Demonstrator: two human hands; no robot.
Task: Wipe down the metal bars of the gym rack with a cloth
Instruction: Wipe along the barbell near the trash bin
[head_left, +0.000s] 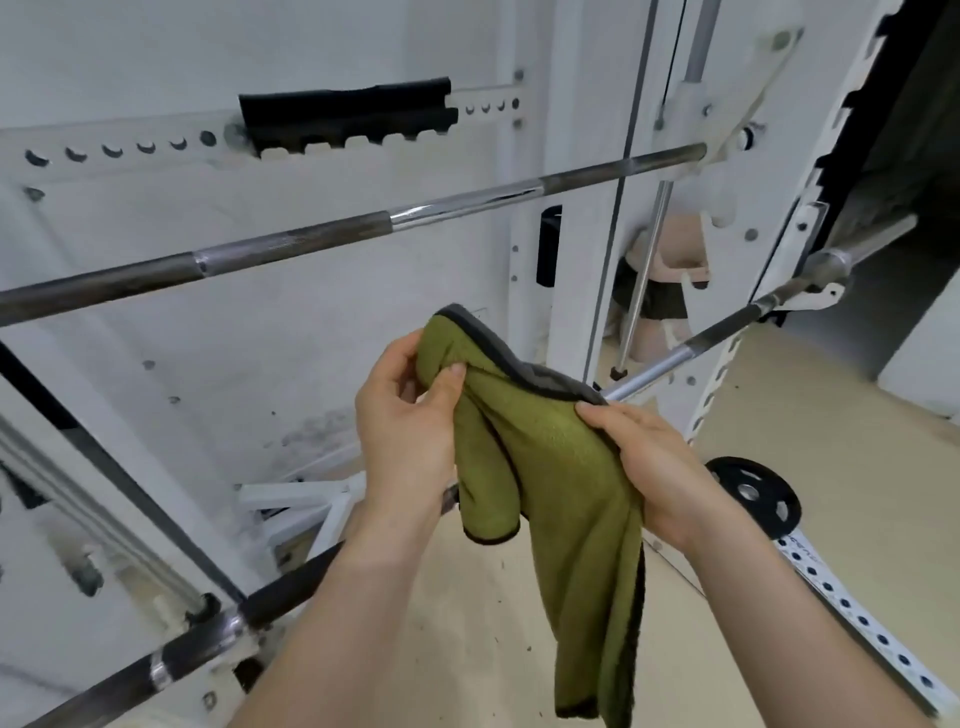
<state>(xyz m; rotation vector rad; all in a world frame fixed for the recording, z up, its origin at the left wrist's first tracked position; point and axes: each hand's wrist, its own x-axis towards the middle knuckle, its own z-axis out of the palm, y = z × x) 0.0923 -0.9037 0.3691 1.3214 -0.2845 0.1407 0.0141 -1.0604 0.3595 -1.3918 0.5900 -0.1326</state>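
Two hands are in view, a left hand (405, 415) and a right hand (654, 467), and together they hold one cloth (561, 467), olive green with a dark edge. Two long metal bars span the white rack: one upper bar (311, 236) and one lower bar (675, 358). One thin chrome rod (642, 280) stands upright. There are two perforated beams, an upper beam (104, 156) and a lower-right beam (857, 618), one black pad (343, 114) and one black weight plate (753, 496).

Both hands hold green cloth (561, 467) w/ dark trim: left hand (410, 415) pinches top corner, right hand (649, 467) grips its side. Cloth hangs in front of lower bar (208, 639); upper bar (311, 239) beyond, on white rack (582, 234).
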